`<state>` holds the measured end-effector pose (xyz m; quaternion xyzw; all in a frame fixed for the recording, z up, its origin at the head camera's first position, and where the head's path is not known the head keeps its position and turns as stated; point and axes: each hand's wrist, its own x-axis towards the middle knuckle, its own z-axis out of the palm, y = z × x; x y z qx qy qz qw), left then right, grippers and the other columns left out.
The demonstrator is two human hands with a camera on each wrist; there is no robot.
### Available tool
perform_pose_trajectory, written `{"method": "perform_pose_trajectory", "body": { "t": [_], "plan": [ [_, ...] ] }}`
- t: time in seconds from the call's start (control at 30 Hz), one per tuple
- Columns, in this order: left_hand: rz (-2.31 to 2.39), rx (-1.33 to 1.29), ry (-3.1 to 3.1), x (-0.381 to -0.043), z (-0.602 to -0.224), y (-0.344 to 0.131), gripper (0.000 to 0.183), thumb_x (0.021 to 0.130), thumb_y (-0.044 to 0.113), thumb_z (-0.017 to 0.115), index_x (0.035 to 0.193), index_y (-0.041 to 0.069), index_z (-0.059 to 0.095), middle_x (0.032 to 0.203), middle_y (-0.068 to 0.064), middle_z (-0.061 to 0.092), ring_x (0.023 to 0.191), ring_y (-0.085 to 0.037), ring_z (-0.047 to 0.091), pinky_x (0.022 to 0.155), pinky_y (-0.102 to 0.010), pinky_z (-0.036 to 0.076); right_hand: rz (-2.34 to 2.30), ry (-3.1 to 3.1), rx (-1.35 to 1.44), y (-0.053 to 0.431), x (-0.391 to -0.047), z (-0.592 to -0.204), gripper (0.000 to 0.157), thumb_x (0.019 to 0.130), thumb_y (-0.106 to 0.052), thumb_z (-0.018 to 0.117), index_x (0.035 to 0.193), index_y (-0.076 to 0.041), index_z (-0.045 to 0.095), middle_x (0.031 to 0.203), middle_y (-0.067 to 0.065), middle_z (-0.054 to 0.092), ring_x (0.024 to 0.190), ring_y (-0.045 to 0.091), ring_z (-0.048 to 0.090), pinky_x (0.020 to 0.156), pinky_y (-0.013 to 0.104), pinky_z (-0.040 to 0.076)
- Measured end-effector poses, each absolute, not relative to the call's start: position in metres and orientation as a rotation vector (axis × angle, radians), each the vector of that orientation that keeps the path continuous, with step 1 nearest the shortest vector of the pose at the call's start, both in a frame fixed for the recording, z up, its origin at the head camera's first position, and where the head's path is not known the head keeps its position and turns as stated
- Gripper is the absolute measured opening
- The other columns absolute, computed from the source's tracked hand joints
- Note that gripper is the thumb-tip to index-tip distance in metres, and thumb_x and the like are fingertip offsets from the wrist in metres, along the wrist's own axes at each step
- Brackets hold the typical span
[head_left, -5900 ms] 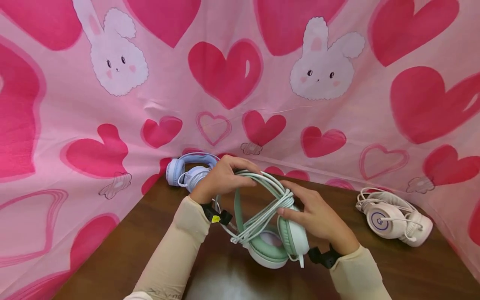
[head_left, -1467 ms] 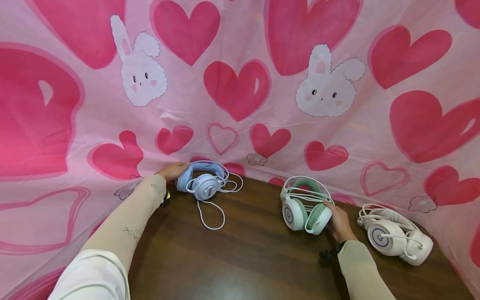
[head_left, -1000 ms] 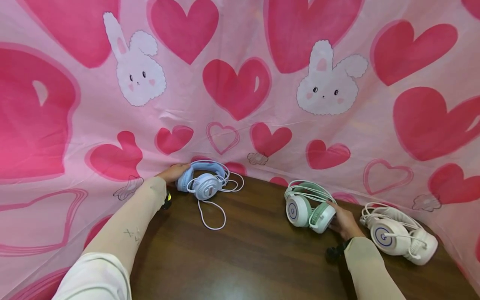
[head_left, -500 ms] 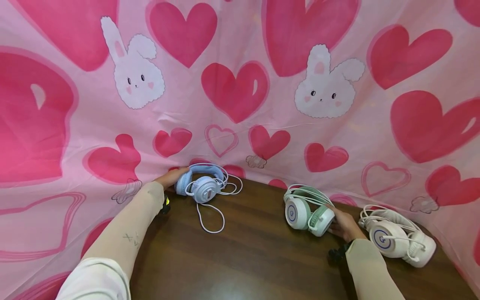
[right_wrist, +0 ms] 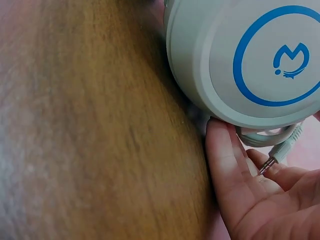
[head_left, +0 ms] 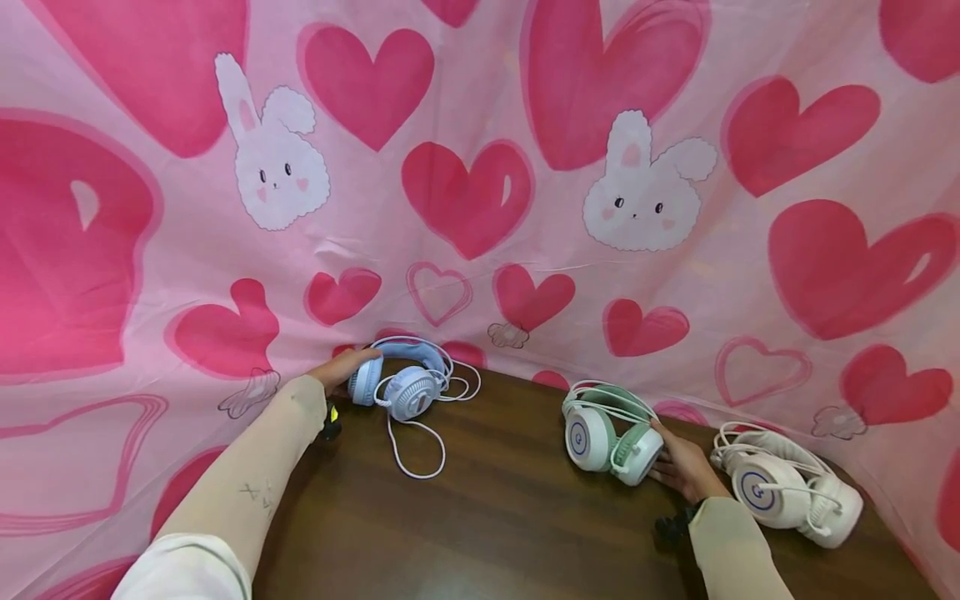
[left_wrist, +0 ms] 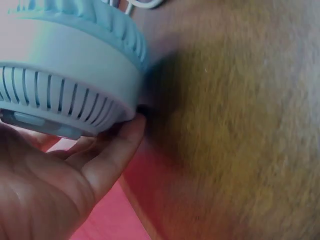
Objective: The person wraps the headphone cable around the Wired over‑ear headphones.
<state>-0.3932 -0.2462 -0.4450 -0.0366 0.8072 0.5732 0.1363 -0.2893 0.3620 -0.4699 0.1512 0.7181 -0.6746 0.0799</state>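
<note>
At the back left of the table, my left hand (head_left: pixel 343 368) touches the outer ear cup of the light blue headphones (head_left: pixel 411 392). In the left wrist view its fairly straight fingers (left_wrist: pixel 112 162) lie against the slotted ear cup (left_wrist: pixel 70 65). My right hand (head_left: pixel 686 460) rests against the right ear cup of the mint green and white headphones (head_left: pixel 588 437), which stand on the table with their cable bundled over the headband. The right wrist view shows extended fingers (right_wrist: pixel 225 165) beside the cup with a blue ring logo (right_wrist: pixel 215 75). A cable plug (right_wrist: pixel 272 157) hangs by the palm.
White headphones (head_left: pixel 765 492) with a bundled cable stand to the right of my right hand. A loop of the blue headphones' cable (head_left: pixel 420 475) lies on the brown wooden table (head_left: pixel 465 533). A pink heart-patterned cloth (head_left: pixel 450 275) rises behind the table.
Earlier both hands held the green headphones up in the middle; now these stand at the right. The left hand has moved to the blue headphones. Over the last second, little has moved.
</note>
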Motion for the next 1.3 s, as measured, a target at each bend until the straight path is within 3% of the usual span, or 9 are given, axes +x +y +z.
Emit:
{"method": "perform_pose_trajectory", "body": {
  "t": [0.17, 0.37, 0.47, 0.6, 0.77, 0.87, 1.0, 1.3],
  "plan": [
    [1.703, -0.116, 2.328, -0.392, -0.444, -0.243, 0.056, 0.096, 0.041, 0.045, 0.131, -0.002, 0.035, 0.111, -0.019, 0.047, 0.095, -0.032, 0.053, 0.073, -0.061, 0.051, -2.026, 2.161, 0.423, 0.362, -0.286, -0.470, 0.087, 0.093, -0.055, 0.055, 0.142, 0.012, 0.027, 0.102, 0.014, 0.059, 0.083, 0.022, 0.065, 0.078, 0.040, 0.056],
    [1.753, -0.173, 2.233, -0.392, -0.445, -0.240, 0.063, 0.094, 0.041, 0.047, 0.137, -0.001, 0.027, 0.122, -0.020, 0.039, 0.109, -0.037, 0.044, 0.082, -0.066, 0.046, -2.016, 2.193, 0.374, 0.367, -0.279, -0.468, 0.092, 0.096, -0.053, 0.051, 0.145, 0.016, 0.015, 0.119, 0.027, 0.052, 0.088, 0.020, 0.065, 0.082, 0.040, 0.054],
    [1.803, -0.201, 2.221, -0.389, -0.445, -0.237, 0.062, 0.093, 0.041, 0.048, 0.136, 0.000, 0.030, 0.122, -0.020, 0.041, 0.109, -0.038, 0.044, 0.083, -0.065, 0.046, -2.037, 2.221, 0.374, 0.371, -0.276, -0.465, 0.092, 0.097, -0.052, 0.048, 0.147, 0.016, 0.010, 0.135, 0.037, 0.041, 0.089, 0.013, 0.065, 0.085, 0.036, 0.054],
    [1.857, -0.187, 2.296, -0.383, -0.445, -0.233, 0.056, 0.094, 0.040, 0.049, 0.133, 0.002, 0.036, 0.118, -0.018, 0.045, 0.104, -0.034, 0.048, 0.081, -0.059, 0.049, -2.049, 2.258, 0.405, 0.373, -0.272, -0.461, 0.092, 0.097, -0.052, 0.047, 0.149, 0.013, 0.007, 0.149, 0.037, 0.021, 0.093, 0.008, 0.063, 0.088, 0.034, 0.052],
    [1.819, -0.010, 2.530, -0.376, -0.439, -0.224, 0.049, 0.095, 0.037, 0.050, 0.125, -0.001, 0.048, 0.112, -0.017, 0.050, 0.099, -0.030, 0.049, 0.085, -0.044, 0.047, -1.967, 2.432, 0.488, 0.370, -0.266, -0.456, 0.086, 0.096, -0.053, 0.050, 0.147, 0.011, 0.022, 0.147, 0.033, 0.030, 0.104, 0.015, 0.060, 0.086, 0.031, 0.052],
    [1.790, 0.062, 2.625, -0.371, -0.433, -0.217, 0.048, 0.095, 0.037, 0.050, 0.121, -0.003, 0.053, 0.110, -0.017, 0.053, 0.099, -0.030, 0.051, 0.087, -0.043, 0.045, -1.952, 2.567, 0.562, 0.365, -0.266, -0.453, 0.079, 0.094, -0.051, 0.054, 0.142, 0.009, 0.035, 0.142, 0.028, 0.040, 0.107, 0.019, 0.058, 0.082, 0.027, 0.053],
    [1.790, 0.101, 2.661, -0.363, -0.423, -0.207, 0.047, 0.095, 0.036, 0.051, 0.120, -0.004, 0.056, 0.114, -0.017, 0.053, 0.104, -0.032, 0.049, 0.093, -0.046, 0.043, -1.930, 2.739, 0.620, 0.359, -0.267, -0.448, 0.067, 0.094, -0.050, 0.055, 0.134, 0.004, 0.049, 0.134, 0.017, 0.048, 0.097, 0.014, 0.055, 0.073, 0.018, 0.049],
    [1.806, 0.134, 2.653, -0.344, -0.404, -0.185, 0.046, 0.093, 0.035, 0.055, 0.122, 0.000, 0.053, 0.118, -0.017, 0.052, 0.110, -0.033, 0.047, 0.096, -0.049, 0.041, -1.999, 2.797, 0.500, 0.342, -0.261, -0.428, 0.060, 0.097, -0.043, 0.054, 0.135, 0.004, 0.050, 0.125, 0.010, 0.054, 0.094, 0.005, 0.058, 0.081, 0.017, 0.048]
  ]
}}
